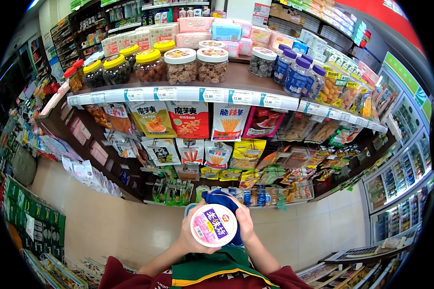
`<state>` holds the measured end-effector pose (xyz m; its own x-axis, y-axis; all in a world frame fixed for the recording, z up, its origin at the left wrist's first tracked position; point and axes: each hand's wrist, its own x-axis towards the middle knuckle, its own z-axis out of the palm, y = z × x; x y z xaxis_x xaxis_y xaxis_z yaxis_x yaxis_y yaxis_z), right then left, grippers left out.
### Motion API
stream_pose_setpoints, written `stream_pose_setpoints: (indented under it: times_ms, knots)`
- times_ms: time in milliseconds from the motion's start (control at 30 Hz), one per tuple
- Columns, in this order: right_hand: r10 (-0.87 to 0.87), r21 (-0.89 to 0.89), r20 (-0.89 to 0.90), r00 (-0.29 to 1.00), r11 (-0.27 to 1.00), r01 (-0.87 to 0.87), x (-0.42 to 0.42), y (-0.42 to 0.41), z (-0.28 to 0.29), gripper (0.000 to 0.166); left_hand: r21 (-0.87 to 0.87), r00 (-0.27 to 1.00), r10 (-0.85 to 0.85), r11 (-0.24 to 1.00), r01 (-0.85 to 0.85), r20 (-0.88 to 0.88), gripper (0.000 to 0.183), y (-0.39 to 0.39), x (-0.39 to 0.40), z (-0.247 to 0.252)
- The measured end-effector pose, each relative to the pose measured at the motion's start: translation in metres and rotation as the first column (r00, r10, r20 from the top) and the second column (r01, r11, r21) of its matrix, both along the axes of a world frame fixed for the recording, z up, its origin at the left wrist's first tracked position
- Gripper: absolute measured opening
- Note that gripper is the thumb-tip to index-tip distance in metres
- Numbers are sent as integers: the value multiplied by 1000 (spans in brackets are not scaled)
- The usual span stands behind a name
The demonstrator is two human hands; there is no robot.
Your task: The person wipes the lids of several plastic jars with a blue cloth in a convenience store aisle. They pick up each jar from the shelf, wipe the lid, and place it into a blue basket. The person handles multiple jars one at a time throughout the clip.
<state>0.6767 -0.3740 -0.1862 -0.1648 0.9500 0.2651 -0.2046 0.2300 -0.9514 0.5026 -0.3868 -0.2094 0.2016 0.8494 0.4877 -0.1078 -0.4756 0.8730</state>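
Close before my body is a round tub with a printed white, pink and purple lid [213, 225], its top facing up. My left hand [190, 233] is closed around its left side and underside. On the other side, my right hand [243, 218] grips a dark blue cloth [222, 198] that is bunched against the tub's far and right sides. Whether its fingers also touch the tub cannot be told. A green apron with a yellow edge [217, 269] lies below the tub.
Ahead stands a shelf [238, 79] with lidded snack jars [181, 67] on top and hanging snack packets [228, 123] below. Green cartons [39, 216] are stacked at the left. Glass-door coolers [394, 188] line the right; wire racks [369, 253] stand at the lower right.
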Motion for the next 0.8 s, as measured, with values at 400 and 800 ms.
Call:
stream_pose_setpoints:
  times_ms: [400,800]
  knots:
    - [-525,185,-52,849,831,525,-40,-12,-14,66,51,908,408,909,-414,99,104,2,23,-2]
    - [0,-163,-325,946,985,-57,7,11,4,63,271,992,129,954,-125,2,109,25,17,27]
